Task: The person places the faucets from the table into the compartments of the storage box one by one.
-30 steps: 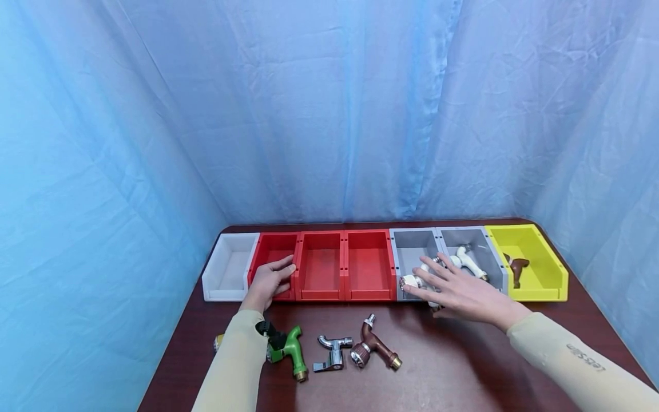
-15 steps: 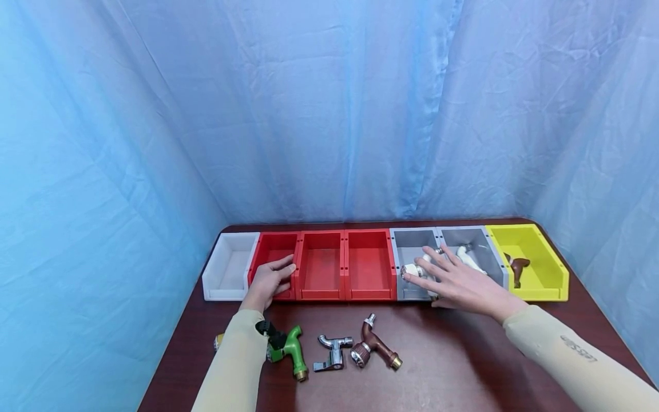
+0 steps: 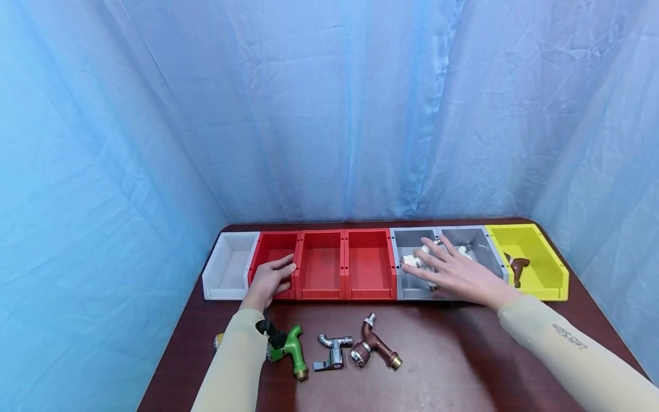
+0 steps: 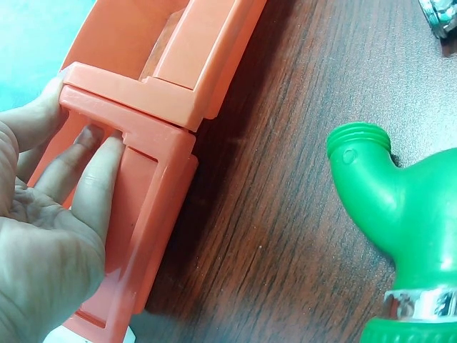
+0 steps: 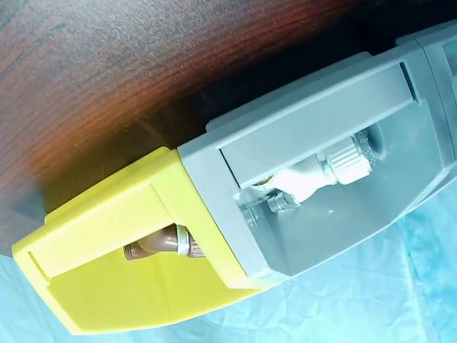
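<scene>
A person's right hand (image 3: 458, 277) is reaching palm-down over the left gray bin (image 3: 412, 294), its fingers spreading partly open while gripping a white faucet (image 3: 411, 261) beneath them; the thumb's contact is mostly hidden. The left hand (image 3: 268, 280) is resting at the leftmost red bin (image 3: 275, 243), fingers loosely extending and touching its side wall. Compared with a second ago, the right hand and white faucet are sitting farther forward, into the bin, while the left hand is keeping its place.
</scene>
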`<state>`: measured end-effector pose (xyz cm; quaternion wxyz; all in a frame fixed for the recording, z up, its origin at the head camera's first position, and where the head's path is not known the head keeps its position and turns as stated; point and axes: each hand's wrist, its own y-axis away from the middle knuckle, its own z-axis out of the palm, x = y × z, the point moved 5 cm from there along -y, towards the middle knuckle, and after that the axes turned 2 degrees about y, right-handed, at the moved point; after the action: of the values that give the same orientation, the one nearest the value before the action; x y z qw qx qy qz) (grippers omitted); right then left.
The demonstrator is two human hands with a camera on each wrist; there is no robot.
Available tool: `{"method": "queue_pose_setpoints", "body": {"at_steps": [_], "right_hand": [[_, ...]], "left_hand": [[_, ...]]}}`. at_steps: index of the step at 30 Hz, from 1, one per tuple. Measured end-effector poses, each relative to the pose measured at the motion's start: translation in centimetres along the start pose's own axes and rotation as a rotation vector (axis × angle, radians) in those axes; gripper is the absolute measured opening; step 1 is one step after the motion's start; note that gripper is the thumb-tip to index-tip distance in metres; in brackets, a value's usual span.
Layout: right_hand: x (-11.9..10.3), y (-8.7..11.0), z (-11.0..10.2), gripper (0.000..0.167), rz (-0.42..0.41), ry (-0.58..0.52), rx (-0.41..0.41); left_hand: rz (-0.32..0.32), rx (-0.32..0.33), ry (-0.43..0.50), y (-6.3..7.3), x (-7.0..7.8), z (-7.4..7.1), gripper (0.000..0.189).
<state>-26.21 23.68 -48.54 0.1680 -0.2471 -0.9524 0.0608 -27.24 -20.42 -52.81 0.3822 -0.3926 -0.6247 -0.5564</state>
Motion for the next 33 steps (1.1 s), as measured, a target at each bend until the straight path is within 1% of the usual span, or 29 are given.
{"method": "queue_pose_setpoints", "body": {"at_steps": [8, 12, 20, 25, 33], "right_hand": [[0.7, -0.3, 0.4, 0.109, 0.013, -0.011, -0.055], [1.0, -0.3, 0.8, 0.109, 0.001, -0.007, -0.061], [1.4, -0.4, 0.9, 0.107, -0.026, -0.049, -0.011], [1.4, -0.6, 0.8, 0.105, -0.032, -0.068, -0.017], [1.5, -1.0, 0.8, 0.107, -0.041, -0.073, -0.039]], "left_hand": [[-0.009, 0.009, 0.004, -0.2, -0.2, 0.0, 0.055], [-0.003, 0.006, 0.002, -0.2, -0.2, 0.0, 0.055], [-0.006, 0.008, 0.004, -0.1, -0.2, 0.0, 0.057], [-0.013, 0.012, 0.008, 0.0, -0.1, 0.0, 0.056], [-0.019, 0.018, 0.004, -0.1, -0.1, 0.0, 0.057]]}}
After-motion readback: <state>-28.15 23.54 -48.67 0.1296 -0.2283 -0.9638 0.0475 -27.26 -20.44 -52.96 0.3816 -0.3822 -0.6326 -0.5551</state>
